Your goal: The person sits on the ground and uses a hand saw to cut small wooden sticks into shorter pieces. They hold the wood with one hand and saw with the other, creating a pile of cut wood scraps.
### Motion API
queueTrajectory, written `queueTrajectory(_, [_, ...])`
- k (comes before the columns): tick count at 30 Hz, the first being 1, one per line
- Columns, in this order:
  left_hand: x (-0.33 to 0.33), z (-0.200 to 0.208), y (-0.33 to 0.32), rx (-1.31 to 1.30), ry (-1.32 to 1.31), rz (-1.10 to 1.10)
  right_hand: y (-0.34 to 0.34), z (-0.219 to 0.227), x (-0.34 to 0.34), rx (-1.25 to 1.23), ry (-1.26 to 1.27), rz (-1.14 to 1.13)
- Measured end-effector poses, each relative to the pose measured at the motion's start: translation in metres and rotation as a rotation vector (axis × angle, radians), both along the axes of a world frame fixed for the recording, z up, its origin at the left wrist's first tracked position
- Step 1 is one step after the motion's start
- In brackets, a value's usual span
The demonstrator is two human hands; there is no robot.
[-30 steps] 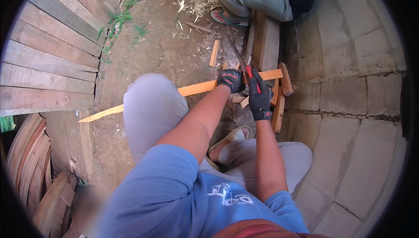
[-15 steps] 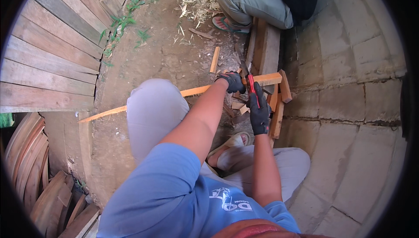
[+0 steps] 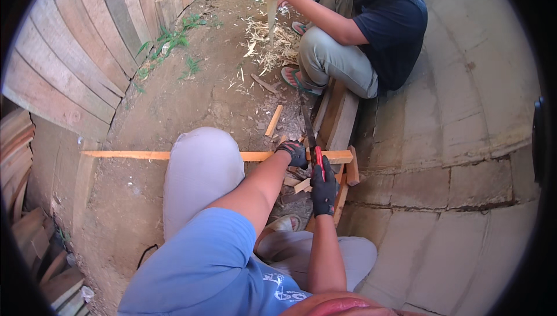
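Observation:
My right hand [image 3: 324, 191], in a black glove, is closed around the red handle of a handsaw [image 3: 309, 126]. The saw's dark blade points away from me and crosses a long, narrow wooden strip [image 3: 139, 155] near its right end. Just left of the blade, my gloved left hand [image 3: 295, 153] is closed on that strip. The strip runs across my bent left knee to the far left. Its right end rests by a short wooden block [image 3: 353, 168]. How deep the blade sits in the wood cannot be made out.
Small wood offcuts [image 3: 302, 185] lie below the strip, with another short stick [image 3: 274, 120] beyond. A person [image 3: 389, 43] squats ahead near long beams [image 3: 342, 120], holding a pale piece of wood [image 3: 271, 14] over shavings [image 3: 272, 49]. A block wall [image 3: 458, 182] stands right, plank fence [image 3: 69, 43] left.
The view has tilted up, so more of the other person shows and my hands appear lower. The strip now looks level rather than slanted. Both hands keep their grips on saw and strip.

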State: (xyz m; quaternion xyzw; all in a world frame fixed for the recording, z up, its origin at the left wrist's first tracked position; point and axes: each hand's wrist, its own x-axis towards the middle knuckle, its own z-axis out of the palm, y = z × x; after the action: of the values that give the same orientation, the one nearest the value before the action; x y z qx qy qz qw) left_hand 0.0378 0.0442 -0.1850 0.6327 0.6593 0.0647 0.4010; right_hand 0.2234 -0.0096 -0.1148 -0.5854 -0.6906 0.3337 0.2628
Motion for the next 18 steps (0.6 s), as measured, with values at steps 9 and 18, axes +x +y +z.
queueTrajectory(9, [0.001,-0.026,-0.025,0.221,0.144,0.085,-0.045,0.049,0.026,-0.036,-0.235,0.097])
queueTrajectory(18, [0.021,-0.037,-0.022,0.261,0.181,0.071,-0.134,0.175,0.056,-0.188,-0.075,-0.041])
